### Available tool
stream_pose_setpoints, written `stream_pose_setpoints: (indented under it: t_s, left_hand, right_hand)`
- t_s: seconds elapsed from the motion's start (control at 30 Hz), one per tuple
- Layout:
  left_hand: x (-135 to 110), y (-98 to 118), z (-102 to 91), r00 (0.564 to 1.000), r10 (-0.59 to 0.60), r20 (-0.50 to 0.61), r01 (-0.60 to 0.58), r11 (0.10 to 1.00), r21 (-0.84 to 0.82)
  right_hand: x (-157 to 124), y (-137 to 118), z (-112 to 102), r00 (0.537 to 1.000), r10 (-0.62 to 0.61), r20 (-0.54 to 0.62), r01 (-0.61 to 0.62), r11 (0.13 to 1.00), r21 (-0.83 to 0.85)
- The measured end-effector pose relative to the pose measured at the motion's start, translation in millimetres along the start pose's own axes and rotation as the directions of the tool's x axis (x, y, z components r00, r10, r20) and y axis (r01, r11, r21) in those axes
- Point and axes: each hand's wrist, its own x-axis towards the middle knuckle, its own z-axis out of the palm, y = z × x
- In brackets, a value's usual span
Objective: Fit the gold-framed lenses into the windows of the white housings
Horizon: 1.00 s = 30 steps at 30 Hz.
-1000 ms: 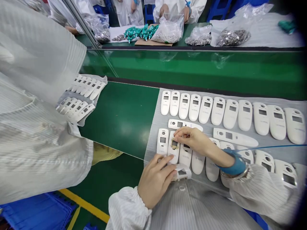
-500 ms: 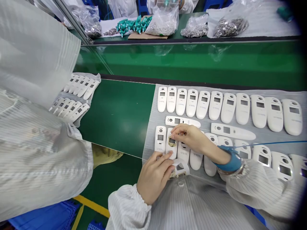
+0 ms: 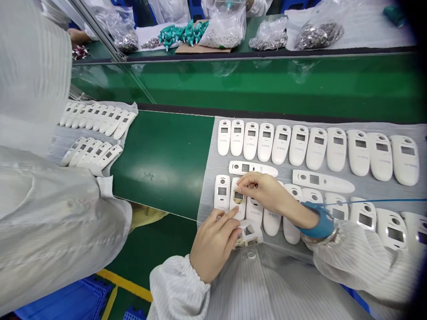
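Observation:
My right hand point(image 3: 263, 191) pinches the edge of a small gold-rimmed screen sticker point(image 3: 238, 197), which lies over the display of a white handheld device point(image 3: 239, 214). That device looks like a thermometer, lying face up in the near row. My left hand point(image 3: 213, 244) has its index fingertip on the device's lower part. Between its thumb and fingers it holds a white backing sheet point(image 3: 251, 231) with cut-out windows. Part of the sheet is hidden behind the fingers. Beside the worked device lies another white device point(image 3: 222, 192).
Behind runs a far row of white devices point(image 3: 267, 142), with two devices lying crosswise between the rows. A grey mat point(image 3: 208, 195) lies under them. At left stands a co-worker in a white coat point(image 3: 50, 213) beside more devices. Bags of metal parts point(image 3: 318, 35) rest beyond the green divider.
The co-worker at left has shifted leftward, uncovering more devices there. My hands stay nearly in place, the right one still at the sticker on the device.

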Motion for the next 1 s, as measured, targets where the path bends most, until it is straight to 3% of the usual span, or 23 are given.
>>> stream_pose_setpoints:
  t_s: [0.37,0.63,0.83,1.0]
  left_hand:
    - [4.2,-1.0,-2.3,0.999,0.008,0.044,-0.010,0.999,0.041]
    - [2.1,-3.4,-0.7,0.999,0.018,0.038,-0.018,1.000,0.006]
    - [1.3,-5.3,0.3,0.999,0.026,0.018,-0.026,1.000,-0.018]
    - [2.2,-5.3,0.5,0.999,0.035,0.010,-0.035,0.999,-0.029]
  right_hand:
    - [-0.5,0.8,1.2,1.000,-0.002,-0.020,0.001,0.998,-0.056]
    - [-1.3,-0.5,-2.3,0.998,0.058,-0.009,-0.056,0.992,0.116]
    - [-3.3,-2.9,0.0,0.998,0.001,-0.070,0.002,0.999,0.051]
    - [-2.4,-5.1,-0.7,0.999,0.022,-0.042,-0.020,0.999,0.047]
